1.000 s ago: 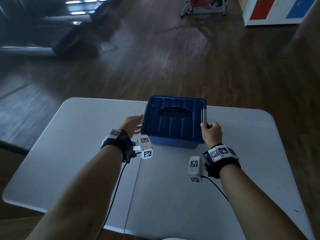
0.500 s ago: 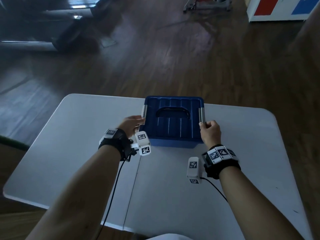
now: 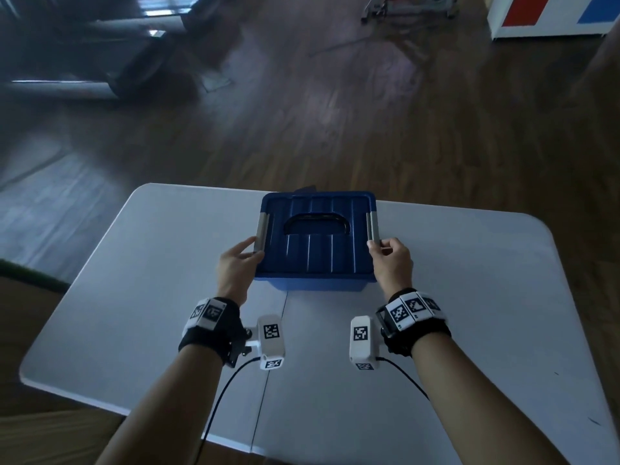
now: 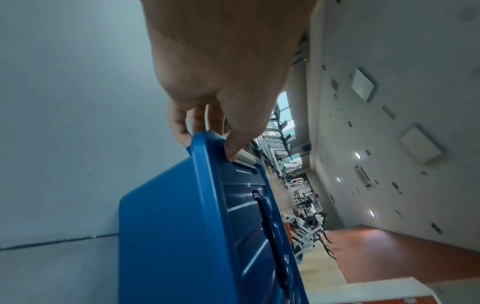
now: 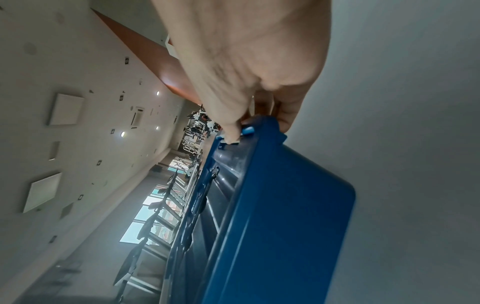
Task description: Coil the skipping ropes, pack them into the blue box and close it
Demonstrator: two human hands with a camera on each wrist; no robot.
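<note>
Blue box (image 3: 317, 250) btwn 2 hands: left hand (image 3: 235, 266), right hand (image 3: 391, 260) both pinching side latches.

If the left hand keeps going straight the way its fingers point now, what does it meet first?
Nothing new: the left hand already touches the blue box, thumb on the grey latch. Pushing on would likely slide it along that latch and the lid's edge; depth is unclear.

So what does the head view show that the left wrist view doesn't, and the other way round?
Only the head view shows the right hand at the right grey latch, the whole lid with its recessed handle, and the white table. Only the left wrist view shows the left hand's fingers curled under the rim, and the ceiling. Both show the left hand on the blue box, thumb at its latch.
</note>
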